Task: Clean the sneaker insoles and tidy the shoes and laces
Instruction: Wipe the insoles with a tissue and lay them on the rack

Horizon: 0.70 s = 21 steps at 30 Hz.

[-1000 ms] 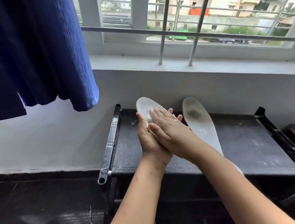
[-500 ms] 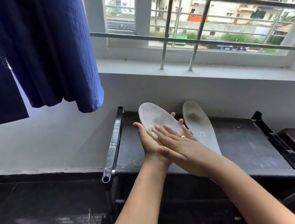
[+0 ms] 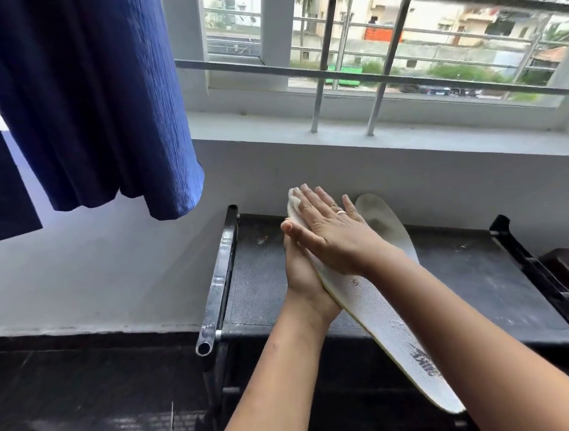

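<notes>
A: Above the black mesh-topped metal rack [image 3: 471, 278] under the window: where's the insole?

B: Long white fabric-faced insole [image 3: 381, 313], printed logo near its heel, held in the air. It slants from far left to near right over the rack's top. Heel end hangs past the near edge.

A: Grip, left hand?

B: Left hand [image 3: 304, 279] is under the insole's front half, palm up against its underside, thumb tip showing at the left edge. Supporting it; how far the fingers curl I cannot tell.

A: Right hand?

B: Right hand [image 3: 334, 230] lies flat on top, fingers spread and straight, ring on one finger. A small white wad [image 3: 294, 200], cloth or tissue, sits under the fingertips at the toe end. Open-palmed, pressing rather than clasping.

A: The other one?

B: Second pale grey insole [image 3: 387, 223], dark smudge near its toe, lies flat on the rack, just right of the hands, partly hidden by the right wrist.

A: Surroundings?

B: Dark blue crinkled cloth [image 3: 87, 105] hangs at far left. Grey window sill [image 3: 407, 142] with metal bars [image 3: 318, 71] beyond.
</notes>
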Each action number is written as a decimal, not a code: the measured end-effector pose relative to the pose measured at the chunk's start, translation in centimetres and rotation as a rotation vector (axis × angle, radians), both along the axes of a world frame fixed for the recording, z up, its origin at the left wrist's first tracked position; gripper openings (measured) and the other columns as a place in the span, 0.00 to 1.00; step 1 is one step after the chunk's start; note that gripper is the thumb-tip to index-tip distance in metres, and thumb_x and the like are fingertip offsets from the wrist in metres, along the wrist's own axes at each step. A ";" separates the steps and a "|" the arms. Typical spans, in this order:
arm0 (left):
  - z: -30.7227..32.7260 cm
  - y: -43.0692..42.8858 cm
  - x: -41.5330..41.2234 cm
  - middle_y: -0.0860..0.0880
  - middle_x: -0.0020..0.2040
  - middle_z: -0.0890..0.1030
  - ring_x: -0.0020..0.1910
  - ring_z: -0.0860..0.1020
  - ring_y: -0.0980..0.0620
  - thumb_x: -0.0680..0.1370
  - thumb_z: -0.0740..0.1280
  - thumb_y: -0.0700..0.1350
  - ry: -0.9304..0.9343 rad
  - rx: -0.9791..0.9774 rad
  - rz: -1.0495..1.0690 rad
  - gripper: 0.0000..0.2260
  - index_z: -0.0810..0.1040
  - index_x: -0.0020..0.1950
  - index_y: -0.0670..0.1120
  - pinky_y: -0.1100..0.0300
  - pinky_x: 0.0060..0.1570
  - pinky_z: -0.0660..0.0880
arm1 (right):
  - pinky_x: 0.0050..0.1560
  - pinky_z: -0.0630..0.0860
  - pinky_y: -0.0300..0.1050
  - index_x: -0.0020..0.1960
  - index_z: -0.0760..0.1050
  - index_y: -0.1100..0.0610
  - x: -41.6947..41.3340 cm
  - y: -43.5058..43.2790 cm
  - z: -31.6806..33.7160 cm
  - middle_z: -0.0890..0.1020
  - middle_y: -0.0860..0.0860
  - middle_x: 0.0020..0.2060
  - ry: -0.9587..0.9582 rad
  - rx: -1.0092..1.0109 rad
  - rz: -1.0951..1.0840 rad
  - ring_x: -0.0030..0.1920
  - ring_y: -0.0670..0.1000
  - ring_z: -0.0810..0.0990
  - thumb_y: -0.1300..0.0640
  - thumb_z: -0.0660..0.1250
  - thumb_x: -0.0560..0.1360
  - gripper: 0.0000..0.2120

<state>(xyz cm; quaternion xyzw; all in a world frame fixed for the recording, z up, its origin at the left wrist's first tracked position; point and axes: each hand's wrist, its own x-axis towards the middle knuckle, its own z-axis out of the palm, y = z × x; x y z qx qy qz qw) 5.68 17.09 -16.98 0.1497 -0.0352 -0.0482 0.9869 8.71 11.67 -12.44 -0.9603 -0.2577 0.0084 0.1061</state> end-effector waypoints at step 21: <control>-0.4 1.8 -0.2 0.38 0.68 0.71 0.65 0.72 0.36 0.73 0.52 0.70 0.140 0.064 -0.131 0.40 0.69 0.69 0.38 0.42 0.62 0.70 | 0.72 0.29 0.46 0.76 0.40 0.44 -5.8 -2.5 -0.6 0.40 0.38 0.74 0.042 -0.060 0.259 0.74 0.39 0.35 0.25 0.29 0.64 0.44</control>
